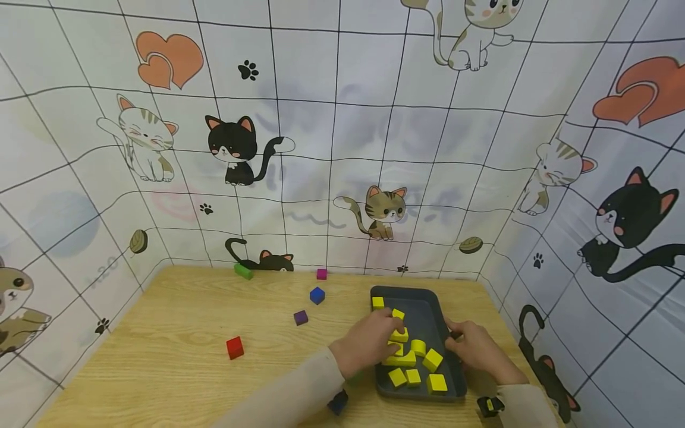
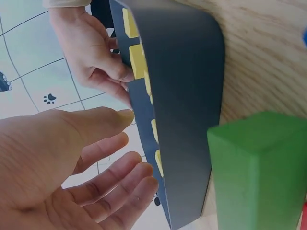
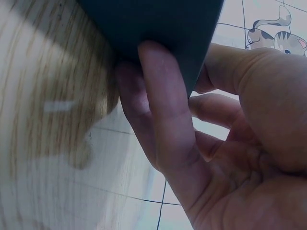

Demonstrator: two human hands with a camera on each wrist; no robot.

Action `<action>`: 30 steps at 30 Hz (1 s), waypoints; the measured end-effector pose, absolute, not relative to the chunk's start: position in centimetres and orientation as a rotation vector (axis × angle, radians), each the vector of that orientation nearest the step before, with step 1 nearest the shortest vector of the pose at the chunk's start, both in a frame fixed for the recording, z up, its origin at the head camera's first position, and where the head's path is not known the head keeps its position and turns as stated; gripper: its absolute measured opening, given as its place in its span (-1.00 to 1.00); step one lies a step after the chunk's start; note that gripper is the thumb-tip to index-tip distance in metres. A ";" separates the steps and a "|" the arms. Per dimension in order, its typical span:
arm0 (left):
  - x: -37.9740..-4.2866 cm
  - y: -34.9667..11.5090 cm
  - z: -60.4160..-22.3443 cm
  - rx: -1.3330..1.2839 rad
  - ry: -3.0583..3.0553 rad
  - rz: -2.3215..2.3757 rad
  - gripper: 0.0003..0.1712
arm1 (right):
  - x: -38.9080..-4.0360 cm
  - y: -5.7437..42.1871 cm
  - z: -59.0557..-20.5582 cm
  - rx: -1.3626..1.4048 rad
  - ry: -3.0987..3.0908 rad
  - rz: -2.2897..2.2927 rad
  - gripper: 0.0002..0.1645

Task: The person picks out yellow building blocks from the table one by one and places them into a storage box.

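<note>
A dark grey tray [image 1: 428,309] stands at the right side of the table, with several yellow blocks [image 1: 436,383] in it, among them cubes, a long bar and a cylinder. My left hand [image 1: 366,342] reaches over the tray's left rim, its fingers among the yellow blocks in the head view. From the left wrist, the thumb [image 2: 108,120] and the loosely bent fingers show apart, with nothing between them. My right hand [image 1: 476,348] grips the tray's right rim; in the right wrist view two fingers [image 3: 165,91] press on the outer wall.
A red cube [image 1: 235,348], a purple cube [image 1: 301,317], a blue block [image 1: 317,295], a magenta cube [image 1: 321,274] and a green block [image 1: 243,271] lie left of the tray. Near my left forearm are a dark blue block [image 1: 338,402] and another green block [image 2: 259,163].
</note>
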State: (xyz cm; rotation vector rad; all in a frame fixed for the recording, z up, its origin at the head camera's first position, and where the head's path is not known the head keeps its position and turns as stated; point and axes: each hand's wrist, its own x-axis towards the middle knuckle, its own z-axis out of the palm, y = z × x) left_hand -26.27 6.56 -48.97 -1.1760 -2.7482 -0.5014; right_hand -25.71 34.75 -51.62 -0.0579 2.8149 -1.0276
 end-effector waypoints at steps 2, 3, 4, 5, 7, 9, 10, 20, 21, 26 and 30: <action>-26.3 6.1 -48.8 -1.171 -2.757 -0.533 -0.64 | -25.7 34.7 -51.6 -0.057 2.815 -1.024 -0.27; -26.3 5.9 -48.8 -1.167 -2.764 -0.545 -0.64 | -25.7 34.7 -51.6 -0.057 2.815 -1.023 -0.27; -26.3 5.6 -48.7 -1.159 -2.774 -0.560 -0.64 | -25.7 34.7 -51.5 -0.056 2.817 -1.020 -0.27; -26.4 5.3 -48.7 -1.149 -2.782 -0.570 -0.64 | -25.6 34.7 -51.5 -0.055 2.818 -1.016 -0.27; -26.4 4.7 -48.6 -1.121 -2.797 -0.588 -0.64 | -25.6 34.6 -51.5 -0.053 2.819 -1.013 -0.27; -26.5 3.9 -48.5 -1.095 -2.801 -0.604 -0.64 | -25.6 34.6 -51.5 -0.049 2.818 -1.011 -0.27; -26.5 3.5 -48.4 -1.080 -2.803 -0.616 -0.65 | -25.6 34.6 -51.4 -0.046 2.817 -1.012 -0.26; -26.6 -1.8 -48.1 -0.951 -2.779 -0.700 -0.67 | -25.7 34.7 -51.7 -0.045 2.828 -0.989 -0.27; -26.6 -2.4 -48.2 -0.936 -2.773 -0.693 -0.66 | -25.7 34.6 -51.7 -0.045 2.830 -0.988 -0.27; -26.6 -5.4 -48.6 -0.853 -2.762 -0.682 -0.66 | -25.7 34.6 -51.6 -0.040 2.836 -0.985 -0.26; -26.3 -8.4 -49.0 -0.764 -2.760 -0.711 -0.68 | -25.7 34.5 -51.8 -0.049 2.826 -1.013 -0.27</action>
